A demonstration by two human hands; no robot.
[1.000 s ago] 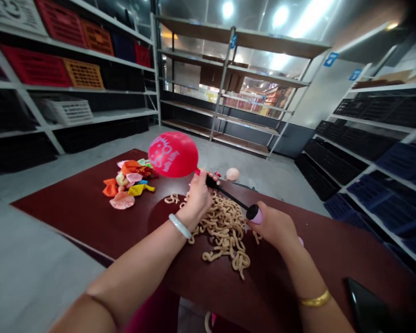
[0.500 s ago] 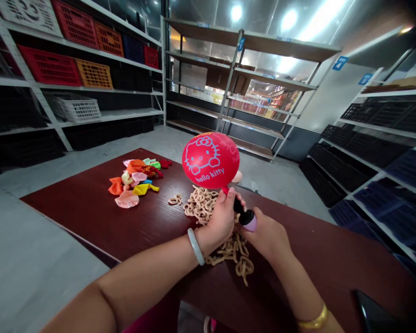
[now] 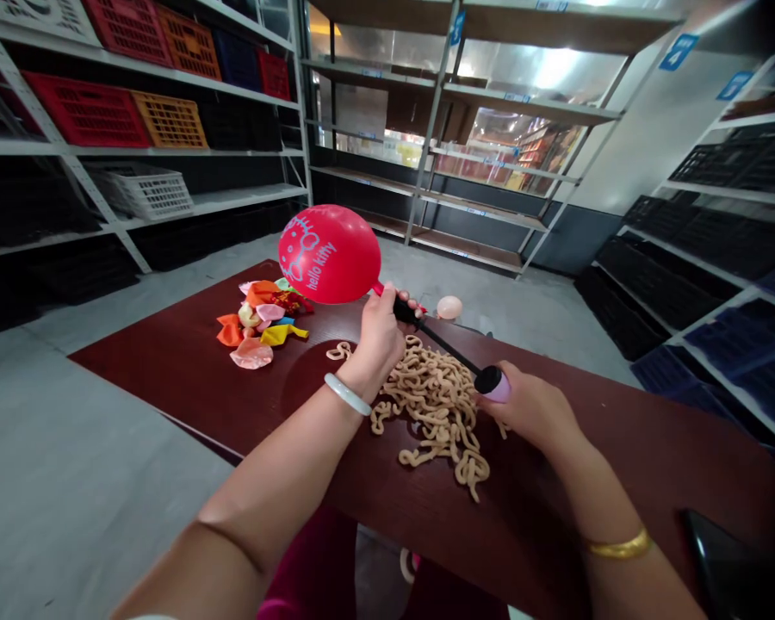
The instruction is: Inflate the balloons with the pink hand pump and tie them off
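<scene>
A red balloon [image 3: 336,254] printed with "hello kitty" is partly inflated, its neck fitted on the front end of a black and lilac balloon pump [image 3: 449,346]. My left hand [image 3: 384,323] is closed around the balloon's neck and the pump's front. Around the lilac handle, my right hand [image 3: 535,405] is closed, and a length of black shaft shows between the two hands. Beneath them a heap of tan rubber bands or loops [image 3: 436,396], of a kind I cannot make out for certain, lies on the dark red table [image 3: 187,357].
Several deflated balloons [image 3: 264,314] in mixed colours lie on the table's left side. Beyond the far edge is a pale round object [image 3: 449,307]. A black phone [image 3: 727,560] lies at the near right. Shelves with crates [image 3: 161,194] stand around.
The pump's shaft has been drawn out as my hands moved apart. My left hand and the balloon have shifted left and up, and the balloon has turned. The camera view has tilted down.
</scene>
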